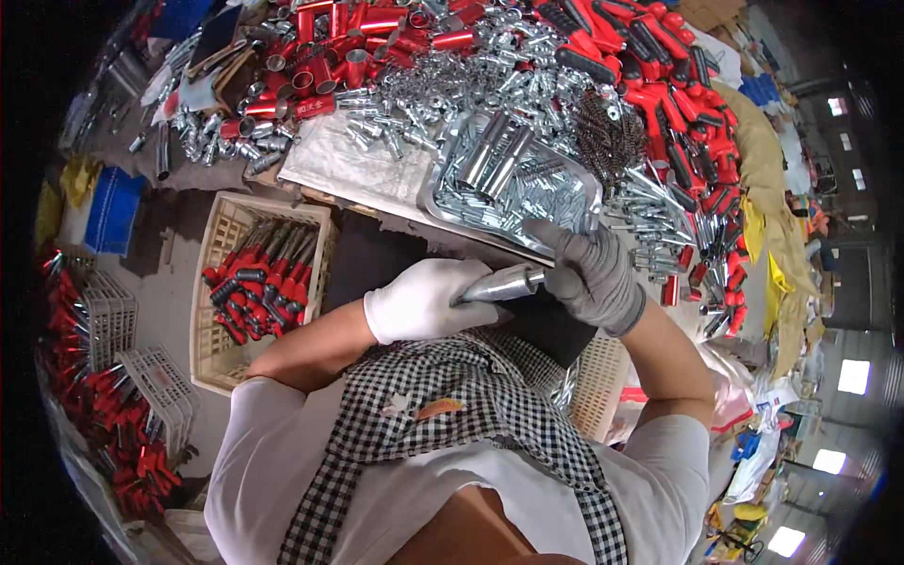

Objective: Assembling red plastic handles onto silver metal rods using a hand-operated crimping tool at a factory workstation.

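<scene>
Both hands shared one grip on a tapered silver metal socket (502, 282), held level in front of the person's chest, just below the near edge of the tabletop (330, 165). Wearing a white glove, the left hand (424, 299) was closed around the wide end of the piece. Wearing a grey glove, the right hand (591, 273) was curled over the narrow end, its fingers hiding the tip, so whether a second part was being fitted there could not be told.

To do this step well, it seemed wise to keep the left hand steady as the anchor, keep the piece level, and let the right hand do any turning or pressing straight along the axis, so that nothing slipped from the gloves.

Just beyond the hands, at the near edge of the tabletop, sat a shallow metal tray (443, 202) holding more silver sockets and small bits. Behind it the tabletop was heaped with loose silver parts (443, 75), short red tubes (348, 47) toward the far left corner, and red-and-black handles (678, 85) along the right edge. A dark bundle of wire brushes (607, 127) lay just right of the tray.

Below the tabletop on the left stood a cream plastic crate (212, 348) with red-and-black handled tools in it, and further white crates of the same stood at the far left on the floor. The room looked like a dim workshop, with bright windows at the far right. The person wore a checked apron over a white shirt
</scene>
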Tool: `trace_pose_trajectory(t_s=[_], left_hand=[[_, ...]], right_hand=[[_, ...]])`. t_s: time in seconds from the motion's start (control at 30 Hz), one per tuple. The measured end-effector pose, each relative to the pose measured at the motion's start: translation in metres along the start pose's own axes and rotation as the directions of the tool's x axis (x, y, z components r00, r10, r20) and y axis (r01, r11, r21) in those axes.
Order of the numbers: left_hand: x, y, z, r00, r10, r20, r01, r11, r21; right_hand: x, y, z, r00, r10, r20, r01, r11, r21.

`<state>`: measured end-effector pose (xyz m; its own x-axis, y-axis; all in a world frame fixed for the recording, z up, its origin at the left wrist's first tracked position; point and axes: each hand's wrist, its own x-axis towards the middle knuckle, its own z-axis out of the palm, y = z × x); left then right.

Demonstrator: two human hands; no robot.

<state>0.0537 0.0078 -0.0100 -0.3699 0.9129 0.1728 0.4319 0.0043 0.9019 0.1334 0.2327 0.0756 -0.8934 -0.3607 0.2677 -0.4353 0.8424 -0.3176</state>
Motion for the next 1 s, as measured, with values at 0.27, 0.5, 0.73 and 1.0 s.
trace_pose_trajectory(t_s=[0.27, 0.5, 0.73, 1.0], left_hand=[[0.003, -0.002, 0.008, 0.978, 0.145, -0.149, -0.151, 0.988, -0.031], [0.000, 0.006, -0.001, 1.000, 0.010, -0.001, -0.010, 1.000, 0.028], [-0.001, 0.004, 0.011, 0.999, 0.048, -0.024, -0.048, 0.999, 0.017], [-0.006, -0.001, 0.019, 0.995, 0.081, -0.058, -0.066, 0.973, 0.219]], right_hand=[[-0.007, -0.015, 0.004, 0.990, -0.073, 0.120, 0.084, 0.992, -0.093], [-0.001, -0.007, -0.001, 1.000, -0.011, 0.019, 0.009, 0.992, 0.126], [-0.018, 0.000, 0.002, 0.994, 0.089, 0.066, -0.098, 0.984, 0.146], [-0.019, -0.009, 0.024, 0.997, -0.052, 0.061, 0.035, 0.968, 0.250]])
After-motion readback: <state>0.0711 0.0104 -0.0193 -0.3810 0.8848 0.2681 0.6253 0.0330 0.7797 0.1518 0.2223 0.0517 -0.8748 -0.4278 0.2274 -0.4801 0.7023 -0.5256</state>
